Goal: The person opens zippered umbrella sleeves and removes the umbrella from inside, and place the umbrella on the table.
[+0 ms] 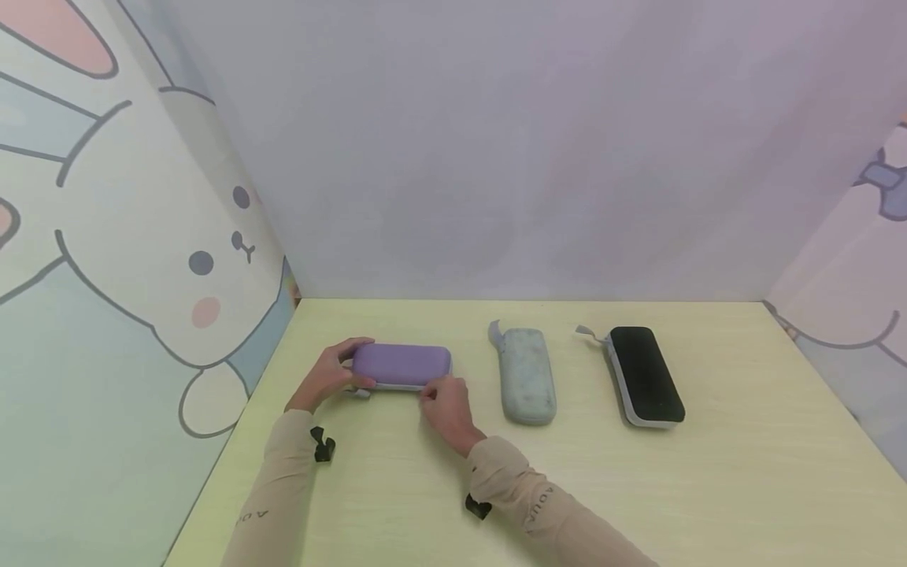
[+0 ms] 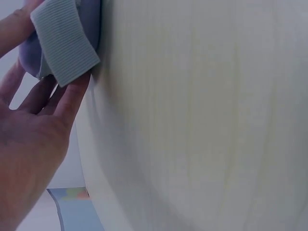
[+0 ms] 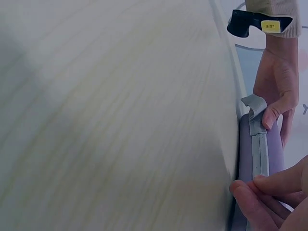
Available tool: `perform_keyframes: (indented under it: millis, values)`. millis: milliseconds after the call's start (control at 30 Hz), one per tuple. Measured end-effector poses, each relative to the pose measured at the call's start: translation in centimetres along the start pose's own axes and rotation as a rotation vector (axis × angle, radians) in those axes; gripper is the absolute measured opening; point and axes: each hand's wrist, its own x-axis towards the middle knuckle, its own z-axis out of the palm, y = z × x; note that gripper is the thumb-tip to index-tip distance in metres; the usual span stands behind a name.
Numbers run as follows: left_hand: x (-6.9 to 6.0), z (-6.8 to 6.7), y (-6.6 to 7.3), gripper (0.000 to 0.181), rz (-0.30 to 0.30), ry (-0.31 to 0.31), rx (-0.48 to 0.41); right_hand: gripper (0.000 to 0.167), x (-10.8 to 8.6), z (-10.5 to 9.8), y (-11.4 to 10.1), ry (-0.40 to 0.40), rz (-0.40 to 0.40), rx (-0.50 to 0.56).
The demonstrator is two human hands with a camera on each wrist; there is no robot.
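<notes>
A purple case lies lengthwise on the left part of the table, a grey strap at its left end. My left hand grips that end, thumb on the near side and fingers round the far side. At the near right corner my right hand has its thumb and forefinger pinched together on the zip edge; in the right wrist view, the right hand is at the pale zip band. Whether a zip pull is between the fingertips is hidden.
A grey-green case with a strap lies right of the purple one. Farther right is a black case with a white side and a strap. A pale wall stands behind the yellowish table; rabbit-patterned panels flank it.
</notes>
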Motion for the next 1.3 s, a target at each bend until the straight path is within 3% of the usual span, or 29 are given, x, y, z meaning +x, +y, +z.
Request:
perform_keyframes:
  millis: [800, 1300]
  values:
    - [0.0, 0.2, 0.0, 0.083, -0.017, 0.016, 0.005, 0.018, 0.7, 2.1, -1.1, -0.081, 0.005, -0.039]
    - [0.2, 0.3, 0.0, 0.082, -0.035, 0.029, -0.003, 0.019, 1.9, 3.9, -2.2, -0.129, -0.098, -0.103]
